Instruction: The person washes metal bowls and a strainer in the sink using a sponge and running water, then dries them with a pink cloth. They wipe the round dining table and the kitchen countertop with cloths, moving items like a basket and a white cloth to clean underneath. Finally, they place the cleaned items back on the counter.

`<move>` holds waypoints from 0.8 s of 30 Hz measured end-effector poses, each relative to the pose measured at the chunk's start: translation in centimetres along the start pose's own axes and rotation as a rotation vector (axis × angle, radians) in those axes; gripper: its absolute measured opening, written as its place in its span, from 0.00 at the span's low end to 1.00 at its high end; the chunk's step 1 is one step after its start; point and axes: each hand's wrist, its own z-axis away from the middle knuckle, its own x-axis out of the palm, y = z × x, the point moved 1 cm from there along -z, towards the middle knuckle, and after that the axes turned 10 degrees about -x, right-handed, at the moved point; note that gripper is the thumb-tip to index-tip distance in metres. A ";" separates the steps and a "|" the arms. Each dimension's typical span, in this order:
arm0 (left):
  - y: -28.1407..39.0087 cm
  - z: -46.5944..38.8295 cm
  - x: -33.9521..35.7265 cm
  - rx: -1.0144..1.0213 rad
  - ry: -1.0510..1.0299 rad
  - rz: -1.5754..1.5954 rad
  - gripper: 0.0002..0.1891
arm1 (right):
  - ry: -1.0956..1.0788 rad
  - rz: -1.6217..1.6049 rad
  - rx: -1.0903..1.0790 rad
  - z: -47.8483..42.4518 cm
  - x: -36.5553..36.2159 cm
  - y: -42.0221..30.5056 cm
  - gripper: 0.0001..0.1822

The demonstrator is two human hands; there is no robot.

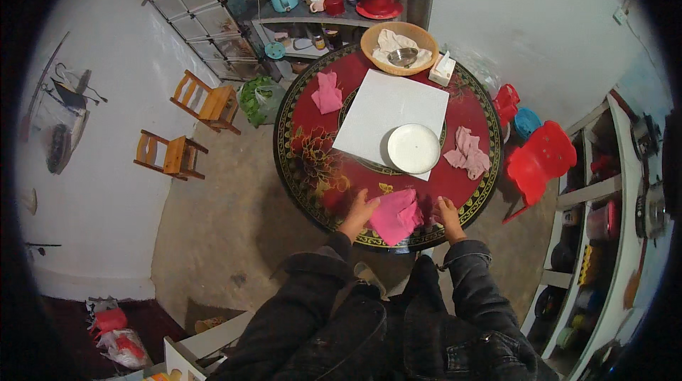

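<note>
A bright pink cloth (396,216) lies crumpled at the near edge of a round dark red table (314,160) with a patterned rim. My left hand (360,211) is at the cloth's left side, fingertips at its edge; whether they grip it cannot be told. Just right of the cloth, my right hand (448,216) is raised with its fingers partly curled, holding nothing visible. Farther in, a round white dish (414,147) rests on a white square board (391,106). Another pink cloth (327,93) lies at the table's left, and a paler pink cloth (469,153) at its right.
At the table's far edge stand a wicker basket (370,40) holding cloth and a metal bowl, and a tissue box (441,70). Red plastic chair (541,160) and shelves (589,192) are on the right. Two small wooden chairs (213,104) (175,154) and bagged greens (258,97) are left.
</note>
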 end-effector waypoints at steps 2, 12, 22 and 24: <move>3.2 0.6 1.5 -0.141 -0.043 0.125 0.35 | 0.052 -0.107 0.084 -1.8 -1.4 -0.8 0.25; 7.0 -1.4 9.3 -0.445 -0.102 0.922 0.25 | -0.102 0.858 -0.728 -14.1 -5.0 -5.4 0.30; 4.2 -0.5 21.0 -0.395 -0.055 1.322 0.14 | -0.496 1.186 -1.039 -20.3 -14.5 -4.9 0.31; 4.2 -0.3 22.3 -0.338 -0.041 1.284 0.15 | -0.674 1.236 -1.251 -20.5 -15.6 -3.9 0.30</move>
